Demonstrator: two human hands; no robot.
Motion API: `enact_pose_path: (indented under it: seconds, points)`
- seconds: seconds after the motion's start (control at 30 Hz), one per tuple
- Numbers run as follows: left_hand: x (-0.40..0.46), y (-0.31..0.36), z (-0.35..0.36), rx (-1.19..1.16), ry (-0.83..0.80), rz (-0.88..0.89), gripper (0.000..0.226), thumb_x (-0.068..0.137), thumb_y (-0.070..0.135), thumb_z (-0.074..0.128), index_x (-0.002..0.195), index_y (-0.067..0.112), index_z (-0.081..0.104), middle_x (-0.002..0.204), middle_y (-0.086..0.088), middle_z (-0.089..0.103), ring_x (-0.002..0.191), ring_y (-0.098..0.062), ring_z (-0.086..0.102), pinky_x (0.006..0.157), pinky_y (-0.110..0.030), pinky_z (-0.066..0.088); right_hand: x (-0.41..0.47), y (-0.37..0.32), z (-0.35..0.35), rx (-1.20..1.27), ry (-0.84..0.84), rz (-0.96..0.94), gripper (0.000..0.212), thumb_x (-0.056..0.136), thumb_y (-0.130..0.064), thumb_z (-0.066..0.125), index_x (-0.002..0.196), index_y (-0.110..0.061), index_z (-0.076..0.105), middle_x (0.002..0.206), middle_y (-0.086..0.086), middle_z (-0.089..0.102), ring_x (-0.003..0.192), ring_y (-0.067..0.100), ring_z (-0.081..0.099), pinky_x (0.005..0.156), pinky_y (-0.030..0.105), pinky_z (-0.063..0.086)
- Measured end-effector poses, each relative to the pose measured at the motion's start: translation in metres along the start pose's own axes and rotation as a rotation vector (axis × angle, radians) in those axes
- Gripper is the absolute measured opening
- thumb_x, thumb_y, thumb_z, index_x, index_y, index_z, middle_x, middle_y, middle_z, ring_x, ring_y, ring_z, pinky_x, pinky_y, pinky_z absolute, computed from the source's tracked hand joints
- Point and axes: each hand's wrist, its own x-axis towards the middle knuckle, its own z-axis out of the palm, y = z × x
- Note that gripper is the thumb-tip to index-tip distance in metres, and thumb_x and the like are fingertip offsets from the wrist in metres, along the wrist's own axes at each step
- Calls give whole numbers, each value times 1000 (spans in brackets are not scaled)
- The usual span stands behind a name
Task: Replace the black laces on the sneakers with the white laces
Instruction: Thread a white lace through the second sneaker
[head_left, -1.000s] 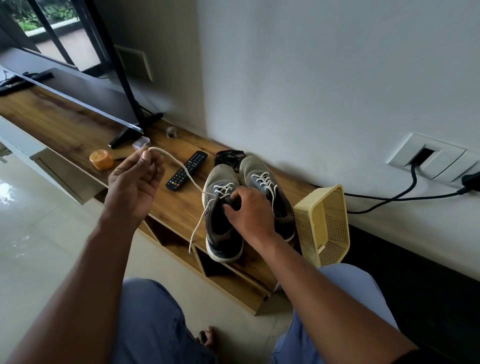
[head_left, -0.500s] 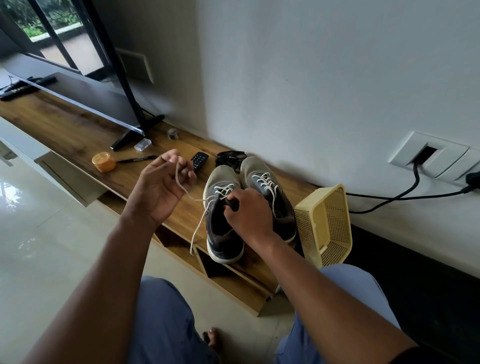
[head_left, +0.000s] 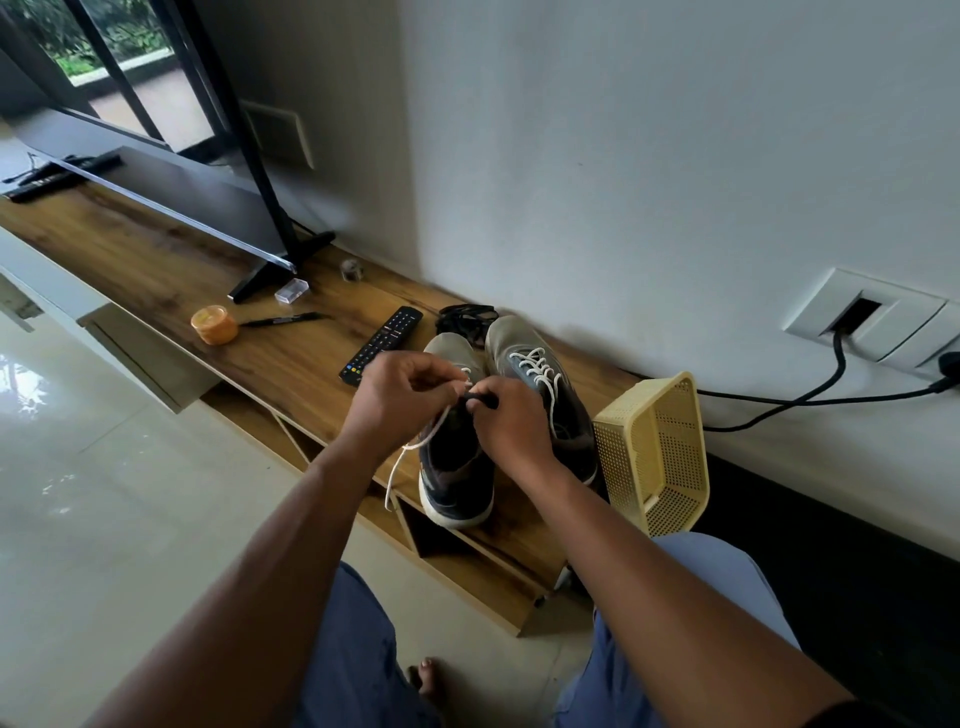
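Two grey sneakers stand side by side on the wooden TV unit (head_left: 156, 260). The right sneaker (head_left: 540, 379) is fully laced in white. Over the left sneaker (head_left: 454, 467) my left hand (head_left: 400, 400) pinches the white lace (head_left: 415, 447), whose free end hangs down past the unit's front edge. My right hand (head_left: 511, 421) grips the sneaker's tongue or eyelet area, thumb and fingers curled on it. A bundle of black laces (head_left: 465, 314) lies behind the sneakers by the wall.
A yellow plastic basket (head_left: 657, 452) lies tipped on its side right of the sneakers. A black remote (head_left: 382, 338), an orange tub (head_left: 214, 325), a pen (head_left: 283, 320) and a TV stand foot (head_left: 270, 270) sit to the left. Black cables (head_left: 810, 395) run along the wall.
My left hand, which held the white lace pulled out high to the left, has come back in to the left sneaker and now meets my right hand there.
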Motion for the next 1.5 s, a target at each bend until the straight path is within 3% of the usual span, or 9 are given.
enact_pose_path:
  seconds: [0.07, 0.17, 0.3, 0.4, 0.57, 0.7, 0.87, 1.23, 1.5]
  points:
    - [-1, 2, 9, 160, -25, 36, 11, 85, 20, 83, 95, 26, 84, 81, 15, 75, 77, 6, 69, 66, -7, 48, 2, -1, -1, 84, -32, 57, 15, 94, -16, 64, 91, -18, 79, 90, -1, 76, 91, 17, 68, 81, 34, 53]
    - [-2, 0, 18, 350, -72, 56, 13, 88, 25, 77, 98, 31, 82, 88, 15, 74, 82, 0, 65, 73, -22, 54, 4, -1, 0, 162, -63, 103, 24, 83, -12, 57, 85, -17, 80, 83, -2, 75, 86, 18, 69, 79, 37, 53]
    - [-1, -12, 16, 503, -70, 14, 11, 90, 33, 73, 98, 32, 79, 95, 9, 68, 94, -13, 61, 77, -32, 53, 8, 3, 3, 308, -65, 258, 23, 94, -4, 61, 101, -15, 81, 101, 2, 77, 101, 20, 70, 92, 33, 56]
    - [-1, -20, 13, 523, -82, -11, 11, 90, 35, 72, 99, 32, 78, 98, 6, 70, 95, -15, 62, 77, -37, 56, 11, 6, 4, 406, -98, 350, 26, 97, -2, 59, 101, -17, 80, 102, 6, 77, 103, 24, 71, 90, 35, 59]
    - [0, -27, 11, 506, -77, -24, 8, 91, 35, 73, 98, 35, 77, 96, 13, 70, 89, -9, 61, 67, -29, 50, 9, 0, -1, 550, -79, 463, 27, 99, 4, 55, 113, -4, 77, 101, 14, 76, 92, 23, 71, 75, 25, 58]
    - [-1, -29, 6, 442, -86, -35, 8, 92, 33, 74, 98, 36, 78, 95, 20, 69, 87, 0, 59, 65, -20, 42, 7, -2, -7, 587, -63, 477, 20, 98, 3, 63, 94, -11, 78, 85, 6, 74, 78, 15, 69, 54, 15, 52]
    - [-6, -28, 3, 381, -100, -49, 9, 93, 32, 75, 100, 34, 80, 99, 19, 71, 90, 1, 60, 70, -23, 47, 11, 3, -6, 584, -90, 499, 19, 96, 0, 70, 83, -14, 74, 88, 10, 74, 92, 27, 72, 82, 36, 60]
    - [-3, -18, 20, 327, 133, -109, 6, 87, 32, 79, 92, 32, 82, 84, 16, 74, 81, -3, 66, 70, -23, 50, 8, -4, -6, 662, -155, 503, 23, 101, 5, 54, 105, -5, 75, 87, 10, 73, 81, 19, 69, 71, 27, 58]
    - [-3, -16, 22, 337, 116, -115, 7, 85, 30, 79, 91, 28, 82, 85, 11, 75, 82, -7, 67, 77, -33, 58, 6, -6, -9, 682, -156, 482, 21, 100, 6, 58, 109, -2, 75, 90, 10, 75, 82, 17, 71, 71, 23, 60]
